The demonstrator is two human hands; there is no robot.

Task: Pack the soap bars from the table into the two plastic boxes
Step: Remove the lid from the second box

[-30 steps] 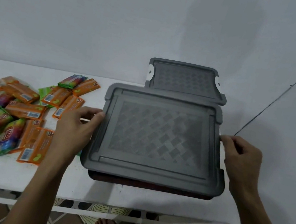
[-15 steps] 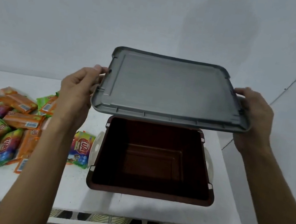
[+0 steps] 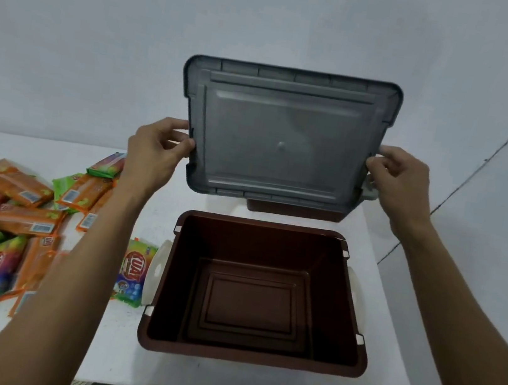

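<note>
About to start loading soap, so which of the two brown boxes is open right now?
The near box, at the table's front edge: its lid is off, held up by both hands, and its inside is bare. The far box sits mostly hidden behind that lid.

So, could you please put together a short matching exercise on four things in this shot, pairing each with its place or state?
Things:
1. grey lid
2. near brown box
3. far brown box
4. soap bars

Places or states:
A. open and empty, at the front of the table
B. piled on the table to the left
C. held up on edge between the left hand and the right hand, underside to the camera
D. mostly hidden behind the raised lid

Pairs: 1-C, 2-A, 3-D, 4-B
</note>
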